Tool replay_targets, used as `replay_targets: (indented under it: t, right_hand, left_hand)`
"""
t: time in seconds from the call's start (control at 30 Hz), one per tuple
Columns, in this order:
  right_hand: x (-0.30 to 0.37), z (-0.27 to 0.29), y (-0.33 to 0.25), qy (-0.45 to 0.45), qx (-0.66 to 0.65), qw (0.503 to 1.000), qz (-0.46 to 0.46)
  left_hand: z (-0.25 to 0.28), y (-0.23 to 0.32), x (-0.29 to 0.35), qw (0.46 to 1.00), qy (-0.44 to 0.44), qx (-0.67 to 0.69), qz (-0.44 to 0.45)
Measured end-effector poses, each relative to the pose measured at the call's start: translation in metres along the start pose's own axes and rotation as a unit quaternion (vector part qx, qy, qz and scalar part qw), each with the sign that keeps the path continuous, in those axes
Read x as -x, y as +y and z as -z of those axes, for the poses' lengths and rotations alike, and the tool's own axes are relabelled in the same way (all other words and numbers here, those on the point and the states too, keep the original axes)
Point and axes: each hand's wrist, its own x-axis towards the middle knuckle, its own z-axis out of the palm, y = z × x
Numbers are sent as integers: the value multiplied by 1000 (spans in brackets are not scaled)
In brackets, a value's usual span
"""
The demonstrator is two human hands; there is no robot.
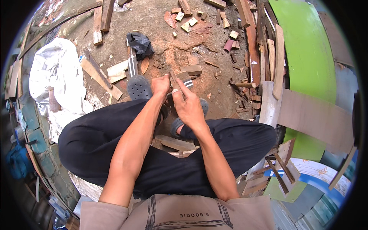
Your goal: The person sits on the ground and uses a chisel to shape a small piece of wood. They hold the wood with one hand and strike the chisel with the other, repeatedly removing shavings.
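Note:
My right hand is closed round a short, narrow piece of wood, with the thumb lying along it. Just left of it, my left hand is closed in a fist; whatever its fingers hold is hidden. Beyond both hands a wooden block lies on the ground, and a dark piece with white stripes shows behind the right hand's fingers. Reddish sawdust is scattered around them. My feet, in grey clogs, are on either side of the hands.
At the left lie a white sack and loose boards. A black plastic bag sits ahead. Small wood offcuts are strewn at the far side. Planks and a green panel line the right.

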Motion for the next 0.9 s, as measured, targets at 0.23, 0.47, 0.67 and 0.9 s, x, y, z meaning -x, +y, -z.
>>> replay_targets:
  t: [0.23, 0.47, 0.67, 0.9]
  right_hand:
    - [112, 26, -10, -2, -73, 991, 109]
    - [-21, -8, 18, 44, -29, 997, 63]
    - [114, 38, -6, -7, -101, 993, 64]
    - [-23, -10, 23, 14, -3, 997, 71]
  left_hand:
    - [1, -15, -13, 985, -27, 145, 89]
    - [-13, -70, -66, 988, -92, 120, -20]
    - [-6, -23, -16, 969, -33, 229, 88]
    - [-12, -61, -57, 994, -56, 97, -10]
